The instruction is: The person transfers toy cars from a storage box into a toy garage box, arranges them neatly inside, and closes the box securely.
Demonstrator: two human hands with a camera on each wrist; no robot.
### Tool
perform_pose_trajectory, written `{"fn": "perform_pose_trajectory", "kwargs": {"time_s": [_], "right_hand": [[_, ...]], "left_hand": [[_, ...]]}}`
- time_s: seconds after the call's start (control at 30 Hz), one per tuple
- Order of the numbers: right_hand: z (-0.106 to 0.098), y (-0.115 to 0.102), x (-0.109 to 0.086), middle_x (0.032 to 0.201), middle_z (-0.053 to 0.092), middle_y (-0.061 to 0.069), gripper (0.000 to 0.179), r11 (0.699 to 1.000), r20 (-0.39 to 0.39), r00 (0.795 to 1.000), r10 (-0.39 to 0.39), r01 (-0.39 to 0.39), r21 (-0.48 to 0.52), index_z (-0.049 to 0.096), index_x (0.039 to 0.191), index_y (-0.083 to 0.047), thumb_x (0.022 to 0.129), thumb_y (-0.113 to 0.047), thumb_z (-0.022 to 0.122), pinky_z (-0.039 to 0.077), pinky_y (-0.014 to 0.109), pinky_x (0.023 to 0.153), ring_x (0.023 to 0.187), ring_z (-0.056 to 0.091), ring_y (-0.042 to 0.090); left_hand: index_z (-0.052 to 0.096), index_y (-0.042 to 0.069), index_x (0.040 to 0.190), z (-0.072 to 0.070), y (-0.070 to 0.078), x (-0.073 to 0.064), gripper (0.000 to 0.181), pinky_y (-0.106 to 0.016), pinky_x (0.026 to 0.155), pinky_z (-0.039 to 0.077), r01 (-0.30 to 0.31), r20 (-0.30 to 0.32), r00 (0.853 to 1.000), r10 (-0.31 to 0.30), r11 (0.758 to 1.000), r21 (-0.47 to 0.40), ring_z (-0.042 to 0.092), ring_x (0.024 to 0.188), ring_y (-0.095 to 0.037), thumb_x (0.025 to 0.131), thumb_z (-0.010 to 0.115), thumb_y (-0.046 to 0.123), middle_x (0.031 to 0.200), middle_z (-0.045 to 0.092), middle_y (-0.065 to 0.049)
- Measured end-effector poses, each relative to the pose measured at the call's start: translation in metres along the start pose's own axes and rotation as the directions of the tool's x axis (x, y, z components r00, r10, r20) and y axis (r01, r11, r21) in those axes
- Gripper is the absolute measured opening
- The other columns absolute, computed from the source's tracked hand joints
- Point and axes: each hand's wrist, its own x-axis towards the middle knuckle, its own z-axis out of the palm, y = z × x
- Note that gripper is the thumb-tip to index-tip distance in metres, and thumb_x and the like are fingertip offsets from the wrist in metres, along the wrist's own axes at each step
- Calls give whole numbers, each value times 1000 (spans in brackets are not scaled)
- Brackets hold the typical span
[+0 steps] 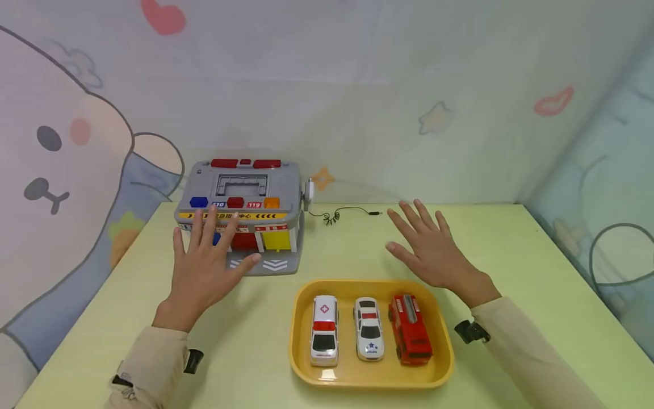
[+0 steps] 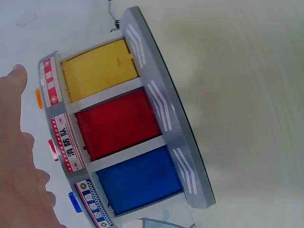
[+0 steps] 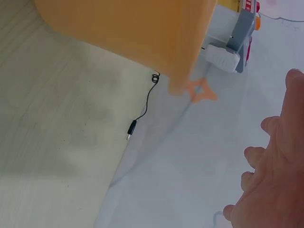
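Observation:
My left hand (image 1: 204,267) hovers with spread fingers in front of the grey toy garage (image 1: 283,176), hiding part of its front. In the left wrist view the garage shows a yellow door (image 2: 99,70), a red door (image 2: 118,124) and a blue door (image 2: 140,180), all closed. Fingers spread too, my right hand (image 1: 434,255) is held above the table, just beyond the yellow tray (image 1: 373,379). In that tray lie a toy ambulance (image 1: 324,332), a toy police car (image 1: 369,329) and a red toy fire truck (image 1: 411,330). Neither hand holds anything.
A thin black cord (image 1: 352,209) with a plug runs from the garage's right side along the table's back. The pale table (image 1: 511,267) meets a printed cloth backdrop (image 1: 357,113). A white knob or handle (image 1: 309,190) sticks out from the garage's right side.

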Motion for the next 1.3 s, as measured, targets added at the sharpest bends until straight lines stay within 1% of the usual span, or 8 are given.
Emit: {"fn": "perform_pose_trajectory", "kwargs": {"time_s": [0.23, 0.33, 0.5, 0.67, 0.8, 1.07, 1.2, 1.3], "right_hand": [[2, -10, 17, 169, 12, 10, 71, 998, 5, 998, -57, 57, -22, 19, 161, -21, 102, -54, 43, 0, 67, 121, 157, 0, 36], [4, -15, 25, 169, 13, 9, 71, 996, 18, 997, -79, 80, -31, 20, 161, -22, 102, -54, 43, 0, 65, 122, 157, 0, 34], [3, -23, 36, 169, 16, 9, 71, 991, 55, 991, -118, 122, -59, 23, 161, -21, 101, -55, 44, 2, 64, 123, 157, 2, 34], [-6, -32, 48, 169, 16, 9, 71, 977, 90, 979, -183, 192, -97, 23, 161, -22, 101, -56, 44, 5, 63, 123, 158, 4, 32], [-7, -40, 60, 169, 14, 7, 72, 965, 122, 966, -229, 241, -98, 21, 161, -24, 101, -58, 42, 4, 60, 124, 158, 4, 31], [1, -57, 79, 170, 12, 6, 73, 953, 156, 951, -266, 284, -103, 18, 161, -25, 101, -60, 39, 4, 58, 125, 158, 3, 29], [7, -67, 89, 169, 14, 7, 74, 950, 158, 948, -277, 294, -100, 17, 162, -24, 101, -60, 39, 5, 55, 126, 158, 5, 29], [12, -74, 96, 169, 16, 7, 74, 950, 160, 946, -280, 298, -98, 16, 162, -23, 101, -60, 39, 6, 51, 127, 158, 8, 29]], "left_hand": [[20, 24, 161, -6, -14, 6, 86, -73, 117, -5, -19, -3, 1000, 19, 1000, 20, -5, 155, -43, 93, 51, 66, 168, 1, -21], [17, 26, 162, -7, -19, 9, 86, -74, 116, -5, -17, 10, 1000, 17, 1000, 7, -5, 155, -45, 93, 49, 67, 168, 0, -22], [15, 24, 162, -8, -24, 14, 87, -74, 116, -5, -2, 37, 999, 2, 1000, -13, -8, 154, -44, 94, 45, 68, 168, -4, -21], [13, 25, 162, -12, -27, 18, 86, -74, 116, -5, -3, 40, 999, 4, 1000, -19, -9, 154, -46, 95, 44, 68, 168, -4, -21], [12, 25, 162, -12, -30, 19, 86, -74, 115, -5, -1, 43, 999, 1, 1000, -22, -8, 153, -47, 95, 43, 69, 168, -4, -22], [10, 26, 162, -9, -31, 27, 86, -74, 115, -6, 20, 70, 997, -17, 999, -36, -11, 153, -47, 95, 41, 70, 168, -5, -22], [14, 22, 162, -8, -35, 29, 86, -73, 117, -3, 16, 63, 998, -13, 999, -42, -10, 153, -49, 95, 44, 67, 167, -5, -24], [17, 18, 161, -5, -36, 32, 87, -72, 118, 1, -1, 55, 998, 4, 999, -47, -8, 153, -49, 95, 47, 65, 167, -4, -25]]}}
